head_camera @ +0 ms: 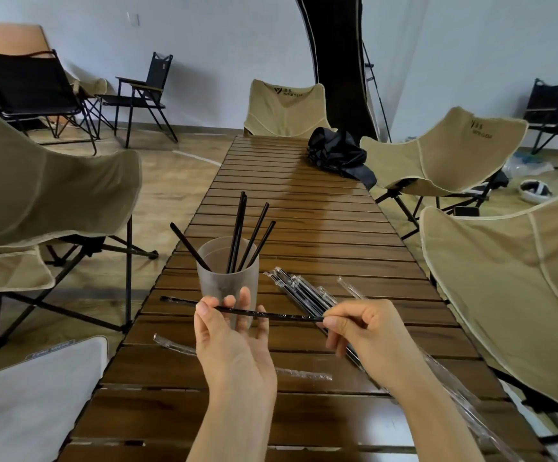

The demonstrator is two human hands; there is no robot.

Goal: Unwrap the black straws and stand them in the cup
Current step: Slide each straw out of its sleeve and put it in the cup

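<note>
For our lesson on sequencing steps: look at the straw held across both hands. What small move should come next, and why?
Probably close the left hand on the straw and unwrap it: it glints as if still wrapped, the right hand pinches one end, and five bare straws already stand in the cup.

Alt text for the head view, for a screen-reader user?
Two hands hold a wrapped black straw level over a slatted wooden table: the right hand pinches one end, the left hand supports it on open fingers. Behind stands a frosted cup of black straws, with more wrapped straws beside it.
</note>
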